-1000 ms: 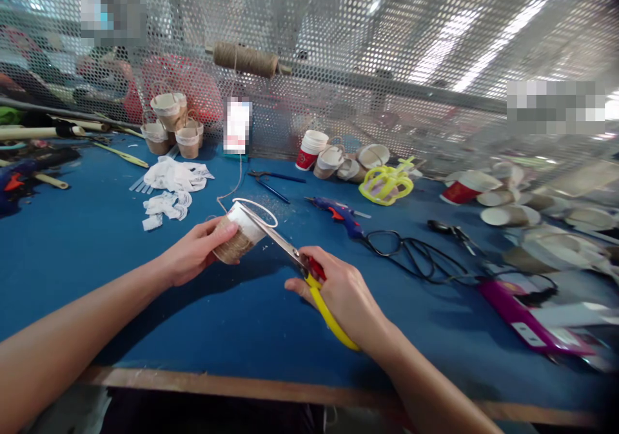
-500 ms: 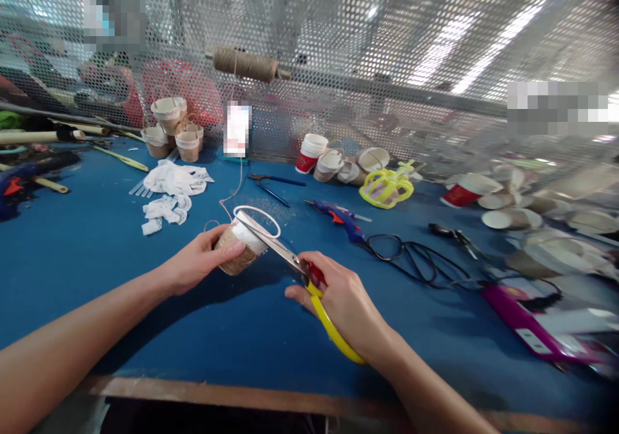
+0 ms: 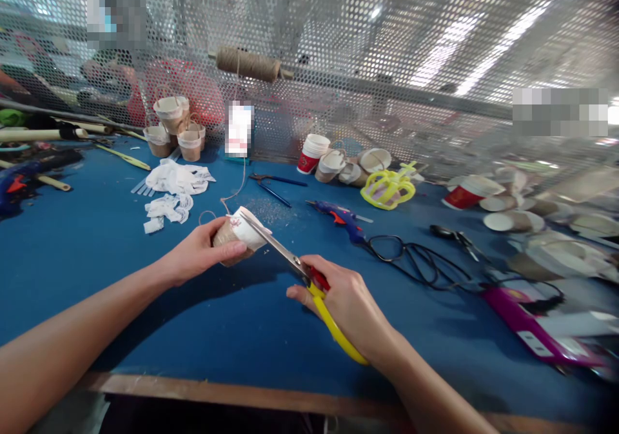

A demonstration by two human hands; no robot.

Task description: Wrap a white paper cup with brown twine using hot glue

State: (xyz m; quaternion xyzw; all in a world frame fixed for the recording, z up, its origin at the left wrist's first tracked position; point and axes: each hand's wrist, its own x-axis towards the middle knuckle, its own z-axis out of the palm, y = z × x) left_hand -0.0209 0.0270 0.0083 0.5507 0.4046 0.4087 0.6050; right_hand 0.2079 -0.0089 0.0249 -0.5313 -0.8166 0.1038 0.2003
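One white paper cup with brown twine wrap [image 3: 245,233], held above blue tabletop [image 3: 217,331], left of centre, between front and far edges. Cup's long axis slanted, white end up and toward far right corner. Left hand [image 3: 198,252] pinches cup, thumb on near side, other fingers mostly hidden. Right hand [image 3: 351,298] curled round long metal scissors with red-and-yellow handles [image 3: 293,259]; blades point toward far left corner, overlapping white end. Cannot tell fingers' placement inside loops. Cup's interior hidden.
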